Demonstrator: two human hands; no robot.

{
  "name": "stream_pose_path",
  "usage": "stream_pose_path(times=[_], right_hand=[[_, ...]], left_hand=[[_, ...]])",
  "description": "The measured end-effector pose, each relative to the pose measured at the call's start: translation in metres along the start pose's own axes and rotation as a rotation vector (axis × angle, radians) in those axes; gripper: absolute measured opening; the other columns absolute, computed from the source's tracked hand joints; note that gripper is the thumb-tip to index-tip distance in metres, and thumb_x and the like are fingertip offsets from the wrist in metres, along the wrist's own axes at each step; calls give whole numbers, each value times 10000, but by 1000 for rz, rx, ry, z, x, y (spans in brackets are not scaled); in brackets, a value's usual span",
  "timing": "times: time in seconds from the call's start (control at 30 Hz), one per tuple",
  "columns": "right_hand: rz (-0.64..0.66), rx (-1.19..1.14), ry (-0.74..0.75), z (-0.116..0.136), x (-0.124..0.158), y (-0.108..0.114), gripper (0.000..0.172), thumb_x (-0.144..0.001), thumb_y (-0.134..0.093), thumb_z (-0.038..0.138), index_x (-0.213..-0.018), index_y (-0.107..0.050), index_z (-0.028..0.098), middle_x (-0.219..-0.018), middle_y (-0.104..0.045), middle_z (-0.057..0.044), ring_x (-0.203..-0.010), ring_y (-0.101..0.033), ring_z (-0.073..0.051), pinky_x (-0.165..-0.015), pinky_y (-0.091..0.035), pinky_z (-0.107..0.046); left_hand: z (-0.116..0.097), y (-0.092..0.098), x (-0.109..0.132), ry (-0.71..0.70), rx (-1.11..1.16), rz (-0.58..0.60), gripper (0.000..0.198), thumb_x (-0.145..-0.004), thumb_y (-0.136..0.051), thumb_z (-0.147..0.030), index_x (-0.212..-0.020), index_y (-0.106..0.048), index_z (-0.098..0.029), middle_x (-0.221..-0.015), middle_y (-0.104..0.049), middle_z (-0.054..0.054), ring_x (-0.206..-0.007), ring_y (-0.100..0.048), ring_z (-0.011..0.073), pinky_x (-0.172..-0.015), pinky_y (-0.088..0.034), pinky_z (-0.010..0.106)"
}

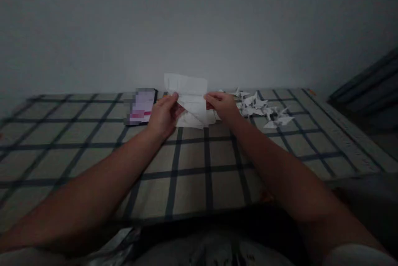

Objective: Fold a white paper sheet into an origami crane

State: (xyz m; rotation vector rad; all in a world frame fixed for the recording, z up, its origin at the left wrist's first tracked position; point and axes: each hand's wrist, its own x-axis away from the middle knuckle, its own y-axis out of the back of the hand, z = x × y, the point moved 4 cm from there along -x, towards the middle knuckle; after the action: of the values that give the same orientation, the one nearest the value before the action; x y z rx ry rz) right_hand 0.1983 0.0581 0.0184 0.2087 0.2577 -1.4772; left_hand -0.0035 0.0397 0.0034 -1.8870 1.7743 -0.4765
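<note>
Paper [192,85], creased, is pinched by the left hand [164,113] and right hand [222,103]. Folded shapes [255,101] lie beside the right hand, a lit device [145,102] beside the left.

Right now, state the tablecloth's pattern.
Checked: dark bluish lines on a pale tablecloth, best seen in the head view.

You can pass over the near tablecloth [191,150] between your forearms [102,183]; farther, white paper [191,85] blocks the middle, a device [144,102] the left, folded papers [252,101] the right, a wall [199,21] beyond.
</note>
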Motion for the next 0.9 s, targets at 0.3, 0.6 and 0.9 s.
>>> stream_pose_path(times=[0.3,0.6,0.9], right_hand=[[-6,8,-64,2,1,0,243,-778,-780,390,-840,-740,158,-678,-683,-3,-637,-618,-114,-683,-559,-292],[-35,12,-68,3,0,5,217,-746,-789,355,-813,-725,158,-649,-668,6,-607,-600,-116,-645,-542,-291],[-38,-11,14,8,4,3,277,-742,-794,420,-832,-728,166,-689,-690,-5,-645,-623,-123,-677,-555,-296]], left_hand=[[-9,-5,5,-136,-29,-43,267,-711,-911,-249,-669,-657,-178,-692,-659,-18,-672,-639,97,-694,-573,197],[-12,1,-1,-129,-14,-119,133,-780,-782,-256,-730,-684,-181,-727,-695,8,-691,-658,118,-692,-584,224],[-4,-7,8,-45,-417,99,416,-633,-926,-496,-745,-730,-147,-768,-740,50,-700,-682,149,-688,-562,266]])
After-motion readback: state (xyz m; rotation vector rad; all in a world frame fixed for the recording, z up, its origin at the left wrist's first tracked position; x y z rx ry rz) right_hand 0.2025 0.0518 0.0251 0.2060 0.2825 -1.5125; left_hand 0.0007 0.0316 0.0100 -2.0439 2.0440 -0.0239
